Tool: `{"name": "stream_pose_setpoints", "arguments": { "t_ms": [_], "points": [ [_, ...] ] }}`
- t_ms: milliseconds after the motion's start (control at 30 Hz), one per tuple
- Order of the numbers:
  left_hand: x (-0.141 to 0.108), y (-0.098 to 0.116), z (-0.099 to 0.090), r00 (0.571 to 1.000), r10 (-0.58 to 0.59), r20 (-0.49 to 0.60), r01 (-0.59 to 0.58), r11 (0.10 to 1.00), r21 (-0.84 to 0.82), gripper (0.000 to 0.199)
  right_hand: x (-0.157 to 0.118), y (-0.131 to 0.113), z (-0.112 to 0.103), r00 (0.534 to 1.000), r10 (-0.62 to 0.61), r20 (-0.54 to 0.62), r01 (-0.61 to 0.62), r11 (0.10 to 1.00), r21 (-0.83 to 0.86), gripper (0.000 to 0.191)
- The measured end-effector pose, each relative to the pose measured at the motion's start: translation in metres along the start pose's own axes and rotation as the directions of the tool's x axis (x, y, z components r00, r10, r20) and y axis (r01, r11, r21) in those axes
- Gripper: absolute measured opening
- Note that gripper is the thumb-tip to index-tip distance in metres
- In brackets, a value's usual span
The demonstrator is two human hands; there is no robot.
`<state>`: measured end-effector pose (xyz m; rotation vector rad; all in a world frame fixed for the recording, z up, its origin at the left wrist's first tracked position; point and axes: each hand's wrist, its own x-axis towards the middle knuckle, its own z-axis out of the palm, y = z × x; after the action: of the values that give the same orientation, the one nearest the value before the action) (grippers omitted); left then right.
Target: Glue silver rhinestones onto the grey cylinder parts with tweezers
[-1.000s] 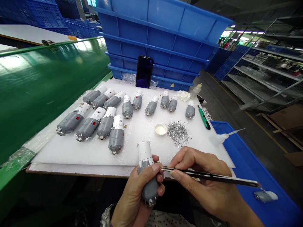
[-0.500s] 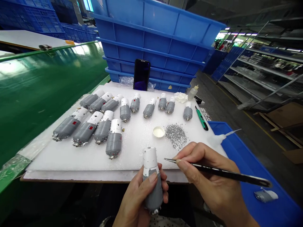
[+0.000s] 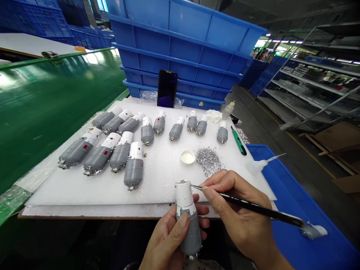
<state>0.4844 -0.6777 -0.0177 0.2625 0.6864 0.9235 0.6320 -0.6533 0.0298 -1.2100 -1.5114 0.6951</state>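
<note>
My left hand is wrapped round a grey-and-white spacecraft model, held upright at the table's front edge with its white end up. Pinched in my right hand is a pair of black tweezers. Their fine metal tip points left and reaches the upper right side of the white section; whether it touches, or carries a small part, I cannot tell. Beyond the hands lie a heap of tiny silvery parts and a small round dish with something whitish in it.
Several similar models lie on the white foam sheet. A phone leans against stacked blue crates. On the right are a green cutter, a nozzle bottle and a blue bin with another model inside.
The tweezers have moved left and slightly up, their tip now at the model's white section. My left hand and the model have shifted a little to the right.
</note>
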Motion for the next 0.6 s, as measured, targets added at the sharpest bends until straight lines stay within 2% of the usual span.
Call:
{"name": "stream_pose_setpoints", "arguments": {
  "t_ms": [600],
  "points": [
    [-0.0041,0.0029,0.0076,0.999,0.014,-0.030,-0.013,0.999,0.053,0.037,0.0012,0.0037,0.0027,0.999,-0.040,0.010,0.040,0.999,-0.009,0.015]
  ]
}}
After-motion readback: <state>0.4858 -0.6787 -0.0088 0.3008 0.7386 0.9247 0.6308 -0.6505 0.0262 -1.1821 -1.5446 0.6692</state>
